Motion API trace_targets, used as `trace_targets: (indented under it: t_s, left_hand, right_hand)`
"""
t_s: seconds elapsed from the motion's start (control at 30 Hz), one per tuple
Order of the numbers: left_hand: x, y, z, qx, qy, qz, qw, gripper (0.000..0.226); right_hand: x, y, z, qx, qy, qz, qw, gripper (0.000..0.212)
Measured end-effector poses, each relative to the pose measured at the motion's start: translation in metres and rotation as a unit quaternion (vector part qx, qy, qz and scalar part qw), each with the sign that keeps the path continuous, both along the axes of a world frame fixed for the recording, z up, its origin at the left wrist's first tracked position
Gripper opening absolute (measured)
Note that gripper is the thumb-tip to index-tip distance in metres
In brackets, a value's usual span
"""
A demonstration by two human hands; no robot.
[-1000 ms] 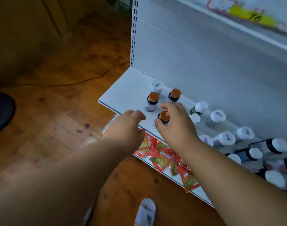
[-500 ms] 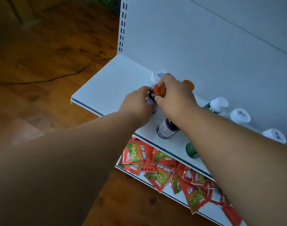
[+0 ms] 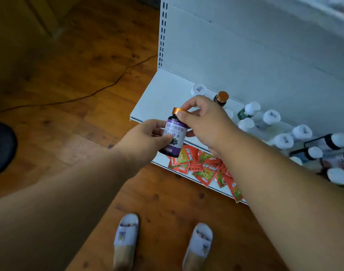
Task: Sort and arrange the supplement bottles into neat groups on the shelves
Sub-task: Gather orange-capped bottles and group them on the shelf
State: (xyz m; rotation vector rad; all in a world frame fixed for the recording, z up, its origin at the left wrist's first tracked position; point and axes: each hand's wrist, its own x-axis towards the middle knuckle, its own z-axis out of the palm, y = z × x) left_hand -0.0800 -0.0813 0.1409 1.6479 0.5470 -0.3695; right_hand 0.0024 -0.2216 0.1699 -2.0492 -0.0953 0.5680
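Both hands on one purple-labelled bottle (image 3: 174, 138), lifted clear of the shelf (image 3: 147, 106) just off its front left corner. Left hand (image 3: 145, 139) wraps the body, right hand (image 3: 204, 122) pinches the orange cap (image 3: 178, 110) (label faces up). Another orange-capped bottle (image 3: 221, 97) stands at the shelf's back edge, white-capped bottles (image 3: 271, 117) crowding to its right.

Two orange-capped bottles (image 3: 175, 132) show: one in the hands, one (image 3: 221, 98) at the shelf's (image 3: 157, 96) back edge. White-capped bottles (image 3: 272, 116) number about fourteen, some blurred. Two slippers (image 3: 127, 237). Red sachets (image 3: 204, 169) overlap, uncountable.
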Motion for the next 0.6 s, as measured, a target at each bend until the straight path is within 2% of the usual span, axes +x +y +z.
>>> trace_targets:
  t_s: [0.13, 0.3, 0.43, 0.6]
  left_hand:
    - [-0.055, -0.003, 0.092, 0.005, -0.006, -0.018, 1.000, 0.026]
    - [-0.102, -0.050, 0.185, -0.005, -0.047, -0.030, 0.998, 0.025]
    - [-0.115, -0.109, 0.228, -0.011, -0.077, -0.061, 0.995, 0.029]
    - [-0.094, -0.165, 0.275, -0.009, -0.116, -0.104, 0.988, 0.022]
  right_hand:
    - [-0.059, -0.018, 0.084, 0.047, 0.034, -0.014, 0.998, 0.006]
    - [-0.113, -0.078, 0.178, 0.113, 0.057, 0.011, 0.992, 0.028]
    - [-0.138, -0.140, 0.235, 0.110, 0.010, -0.006, 0.994, 0.030]
    - [-0.133, -0.200, 0.279, 0.122, -0.044, -0.058, 0.990, 0.029]
